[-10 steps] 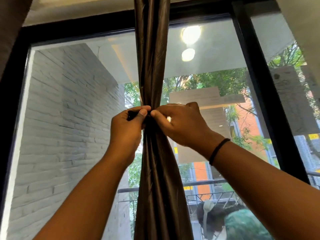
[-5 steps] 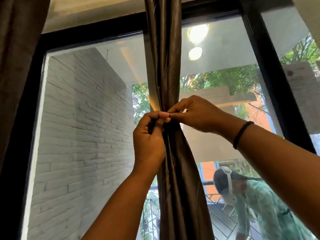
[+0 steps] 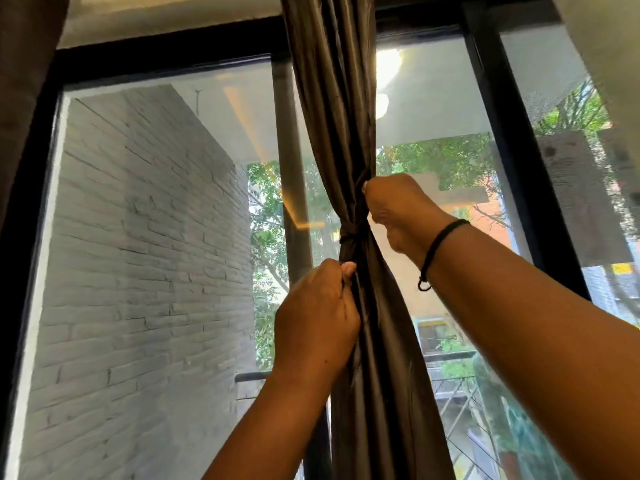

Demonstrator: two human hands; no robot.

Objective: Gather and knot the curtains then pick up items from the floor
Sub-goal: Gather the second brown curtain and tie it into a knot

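A dark brown satin curtain hangs gathered into one bunch down the middle of the window. A thin dark tie cinches it at mid height. My left hand grips the curtain folds just below the tie, thumb up. Just above and to the right of the tie, my right hand has its fingers curled against the curtain's right edge, where it pinches the fabric or the tie's end. A black band circles my right wrist. No floor items are in view.
A black window frame with large glass panes stands right behind the curtain. A white brick wall shows outside on the left. Another curtain edge hangs at the far left. Trees and buildings lie beyond the glass.
My left hand has dropped from the tie level to below it. The right hand has shifted to the curtain's right side. The tie now shows, wrapped tight around the bunch.
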